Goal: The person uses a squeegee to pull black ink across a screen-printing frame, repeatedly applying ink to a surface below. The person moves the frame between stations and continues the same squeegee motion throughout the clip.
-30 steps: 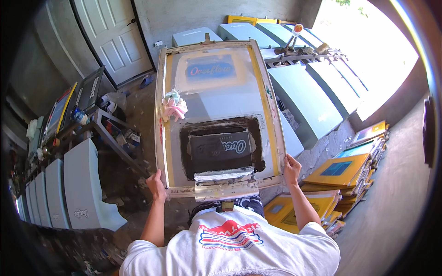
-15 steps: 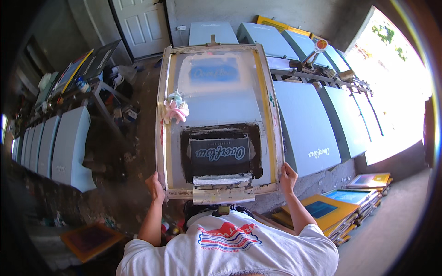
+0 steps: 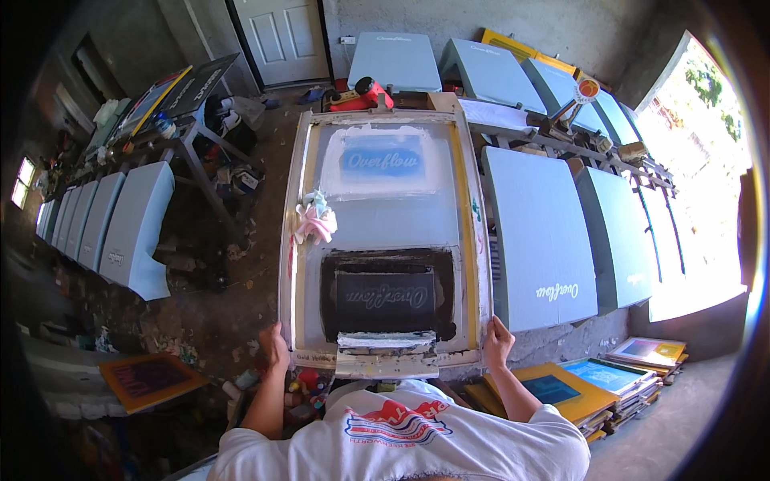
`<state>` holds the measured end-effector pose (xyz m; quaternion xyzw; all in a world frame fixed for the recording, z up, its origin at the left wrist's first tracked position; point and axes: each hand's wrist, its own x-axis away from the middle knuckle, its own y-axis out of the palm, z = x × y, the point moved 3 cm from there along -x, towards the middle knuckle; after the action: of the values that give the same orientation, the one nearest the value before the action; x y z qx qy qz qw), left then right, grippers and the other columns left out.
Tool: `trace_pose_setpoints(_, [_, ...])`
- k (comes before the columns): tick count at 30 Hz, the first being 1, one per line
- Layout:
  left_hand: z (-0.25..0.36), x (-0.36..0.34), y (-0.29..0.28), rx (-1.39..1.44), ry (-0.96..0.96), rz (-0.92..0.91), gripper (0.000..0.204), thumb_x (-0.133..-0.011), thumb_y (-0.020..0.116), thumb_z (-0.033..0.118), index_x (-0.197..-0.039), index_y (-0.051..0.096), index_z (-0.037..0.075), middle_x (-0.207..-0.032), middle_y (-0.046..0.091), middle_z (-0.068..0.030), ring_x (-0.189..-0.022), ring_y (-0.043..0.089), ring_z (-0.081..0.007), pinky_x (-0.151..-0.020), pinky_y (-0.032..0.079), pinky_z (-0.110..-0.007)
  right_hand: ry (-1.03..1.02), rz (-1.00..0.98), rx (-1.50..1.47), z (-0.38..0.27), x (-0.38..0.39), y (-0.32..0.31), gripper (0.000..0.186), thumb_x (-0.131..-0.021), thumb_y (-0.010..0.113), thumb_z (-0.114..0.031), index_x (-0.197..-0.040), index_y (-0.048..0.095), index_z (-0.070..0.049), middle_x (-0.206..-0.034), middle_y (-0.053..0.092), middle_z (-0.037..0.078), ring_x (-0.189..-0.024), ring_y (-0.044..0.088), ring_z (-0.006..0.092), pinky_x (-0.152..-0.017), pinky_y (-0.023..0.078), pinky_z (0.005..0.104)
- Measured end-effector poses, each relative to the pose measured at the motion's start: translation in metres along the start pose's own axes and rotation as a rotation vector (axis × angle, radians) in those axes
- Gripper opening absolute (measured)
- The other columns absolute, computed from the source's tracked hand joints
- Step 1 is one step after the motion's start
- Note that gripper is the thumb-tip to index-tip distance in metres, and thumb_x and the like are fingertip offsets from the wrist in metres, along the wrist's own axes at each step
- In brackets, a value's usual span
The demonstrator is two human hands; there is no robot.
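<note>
A large screen printing frame (image 3: 287, 216) with a translucent mesh lies in front of me. My left hand (image 3: 275, 349) is closed around its near left corner, and my right hand (image 3: 498, 343) grips the near right corner. On the mesh, a black-bordered stencil (image 3: 385, 298) with mirrored script sits near me; a blue stencil (image 3: 381, 163) edged in white lies at the far end. A squeegee (image 3: 387, 365) rests along the near edge, white ink (image 3: 385, 340) beside its blade. At the mesh's left side sits a crumpled pink and pale green rag (image 3: 316, 220).
Right of the frame are pale blue panels (image 3: 539, 232) with white script; others stand at the back and far left. A red tool with a black nozzle (image 3: 367, 96) lies beyond the far edge. Yellow-framed screens (image 3: 553, 389) are stacked at lower right, and another screen (image 3: 152, 381) lies at lower left.
The frame sits lower in the picture, with both hands still on its near corners. The red tool beyond its far edge has come into view. The whole view has shifted slightly.
</note>
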<state>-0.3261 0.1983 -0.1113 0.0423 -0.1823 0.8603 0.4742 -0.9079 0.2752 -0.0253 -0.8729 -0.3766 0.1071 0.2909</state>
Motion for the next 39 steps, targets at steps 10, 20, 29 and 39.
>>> trace_pose_setpoints(10, [-0.001, -0.016, -0.03, 0.066, -0.042, 0.015, 0.036, -0.091, 0.061, 0.018, -0.065, 0.044, -0.001, -0.064, 0.045, 0.0007, -0.064, 0.039, -0.0121, -0.058, 0.033, -0.038, 0.03, 0.012, -0.02, 0.004, 0.047, 0.015, 0.029, -0.096, 0.065, -0.012, -0.121, 0.07, 0.002, -0.092, 0.077, 0.019, -0.082, 0.066, 0.008, -0.074, 0.053, 0.0286])
trace_pose_setpoints(20, [0.023, -0.036, -0.064, -0.029, -0.07, -0.019, 0.029, -0.089, 0.064, 0.019, -0.069, 0.057, -0.002, -0.07, 0.056, -0.0002, -0.066, 0.048, -0.0129, -0.061, 0.04, -0.037, -0.014, 0.054, -0.02, -0.01, 0.084, 0.039, 0.03, -0.095, 0.065, -0.013, -0.121, 0.07, 0.003, -0.094, 0.077, 0.019, -0.086, 0.067, 0.0092, -0.078, 0.052, 0.0288])
trace_pose_setpoints(29, [0.005, -0.031, -0.051, -0.008, -0.071, -0.017, 0.039, -0.089, 0.06, 0.021, -0.062, 0.04, 0.0, -0.06, 0.039, 0.0017, -0.062, 0.036, -0.0114, -0.054, 0.03, -0.039, 0.057, 0.018, 0.043, -0.017, 0.082, 0.027, 0.025, -0.095, 0.064, -0.014, -0.114, 0.07, 0.002, -0.077, 0.07, 0.016, -0.077, 0.059, 0.0062, -0.072, 0.05, 0.0297])
trace_pose_setpoints(39, [0.01, -0.019, -0.029, -0.06, -0.075, -0.037, 0.035, -0.089, 0.063, 0.021, -0.063, 0.051, 0.0, -0.064, 0.05, -0.0004, -0.063, 0.044, -0.0117, -0.058, 0.036, -0.037, 0.01, 0.015, -0.06, 0.002, 0.048, 0.016, 0.025, -0.095, 0.063, -0.014, -0.115, 0.069, 0.001, -0.088, 0.073, 0.022, -0.086, 0.06, 0.0042, -0.074, 0.051, 0.0298])
